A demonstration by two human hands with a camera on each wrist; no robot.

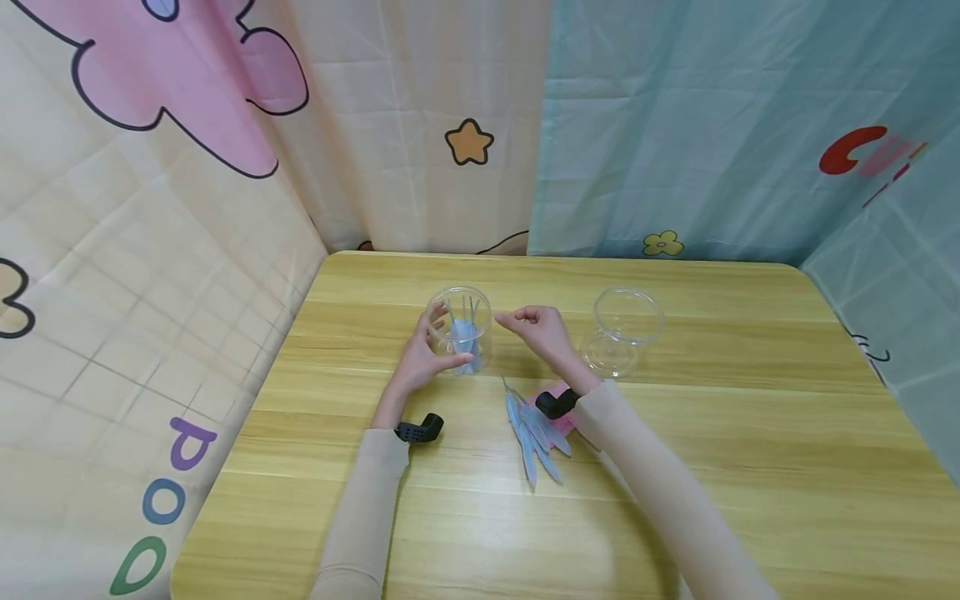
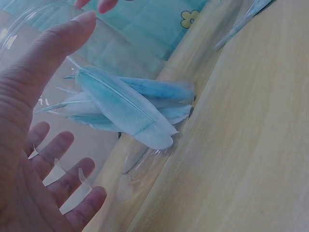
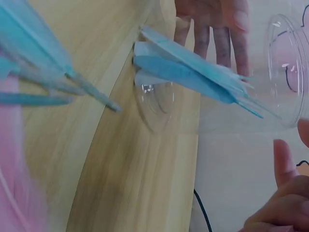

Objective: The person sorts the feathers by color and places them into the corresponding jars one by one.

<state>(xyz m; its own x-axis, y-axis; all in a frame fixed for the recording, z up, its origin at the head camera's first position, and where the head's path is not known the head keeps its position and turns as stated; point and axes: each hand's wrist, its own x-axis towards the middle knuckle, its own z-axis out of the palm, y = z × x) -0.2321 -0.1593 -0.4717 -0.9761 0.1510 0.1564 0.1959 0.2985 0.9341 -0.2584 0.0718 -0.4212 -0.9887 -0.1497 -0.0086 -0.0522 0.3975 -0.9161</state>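
Observation:
My left hand [image 1: 426, 360] grips a clear plastic jar [image 1: 486, 333] from the left, thumb across the near side and fingers round the far side. Several light-blue feathers [image 2: 125, 104] stand inside with their quills up, leaning against the wall. My right hand [image 1: 542, 330] is just right of the jar's rim, with thumb and forefinger apart and the other fingers curled; nothing shows between them. Below it, a loose bunch of blue feathers [image 1: 529, 433] lies on the wooden table [image 1: 480, 533]. Pink feathers [image 1: 558, 417] lie beside them, partly hidden by the right wrist.
A second clear jar [image 1: 611, 357] stands right of my right hand. Black wrist cameras sit on both wrists. Printed curtains [image 1: 405, 183] hang behind the table and along its sides.

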